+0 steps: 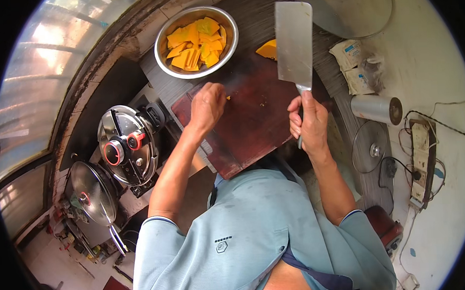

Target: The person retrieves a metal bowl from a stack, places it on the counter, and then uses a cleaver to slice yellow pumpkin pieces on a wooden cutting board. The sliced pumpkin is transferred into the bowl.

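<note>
My right hand (312, 120) grips the handle of a broad-bladed cleaver (294, 41). Its blade is raised and points away from me, partly covering a wedge of orange squash (266, 50) beyond the board. Over the left part of a dark red wooden cutting board (251, 121), my left hand (207, 106) is curled with its fingers together. Its fingertips are hidden, and a small orange bit (228, 98) lies against their right side; I cannot tell whether they hold it. Sliced orange squash (195, 41) fills much of a steel bowl (162, 64) past my left hand.
Left of the board are a lidded pressure cooker (130, 169) and a pan with a glass lid (91, 198). On the right lie a large glass lid (359, 15), paper packets (358, 81), a roll of film (371, 107), a smaller glass lid (367, 147) and a wired power strip (420, 156).
</note>
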